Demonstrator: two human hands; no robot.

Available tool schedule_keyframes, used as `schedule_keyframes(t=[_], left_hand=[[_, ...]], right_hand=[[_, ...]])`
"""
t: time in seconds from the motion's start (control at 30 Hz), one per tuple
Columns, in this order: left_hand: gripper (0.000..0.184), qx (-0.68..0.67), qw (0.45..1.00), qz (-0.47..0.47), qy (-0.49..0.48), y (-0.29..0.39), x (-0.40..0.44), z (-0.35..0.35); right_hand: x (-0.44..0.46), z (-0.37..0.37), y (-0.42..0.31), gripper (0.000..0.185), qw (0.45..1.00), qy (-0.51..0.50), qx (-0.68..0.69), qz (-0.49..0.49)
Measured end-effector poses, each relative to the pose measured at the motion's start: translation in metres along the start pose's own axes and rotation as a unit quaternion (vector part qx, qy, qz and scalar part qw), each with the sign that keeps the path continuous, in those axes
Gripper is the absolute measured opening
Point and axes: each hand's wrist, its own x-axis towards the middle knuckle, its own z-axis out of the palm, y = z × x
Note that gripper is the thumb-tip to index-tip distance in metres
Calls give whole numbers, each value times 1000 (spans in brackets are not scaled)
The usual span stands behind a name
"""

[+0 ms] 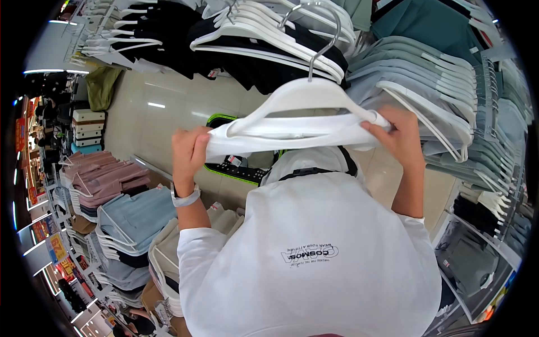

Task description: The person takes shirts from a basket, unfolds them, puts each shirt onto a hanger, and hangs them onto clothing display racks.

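In front of my chest, a white hanger point(309, 96) with a metal hook carries a white garment point(275, 147). My left hand point(190, 150) has its fingers closed on the garment's left end, beside the hanger's left tip. At the other end, my right hand point(397, 133) pinches the fabric near the hanger's right tip, with the thumb on top. The garment's opening edge is stretched between both hands below the hanger. A band circles my left wrist.
Black garments point(241, 64) on white hangers hang beyond my hands, and grey-green ones point(415, 73) hang at the right. Pink point(106, 174) and light blue garments point(140, 213) are at the left. A black basket with a green rim point(230, 171) is on the floor point(151, 106).
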Motion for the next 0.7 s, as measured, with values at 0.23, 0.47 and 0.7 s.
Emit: schedule_keyframes(t=[0.23, 0.47, 0.7], left_hand=[[18, -83, 995, -12, -61, -3, 28, 15], [11, -158, 963, 130, -176, 34, 125, 75], [104, 216, 906, 335, -143, 20, 221, 150]], right_hand=[[-27, -27, 22, 14, 976, -121, 174, -44], [-88, -71, 34, 21, 999, 11, 31, 4], [-139, -106, 26, 21, 989, 66, -18, 132]])
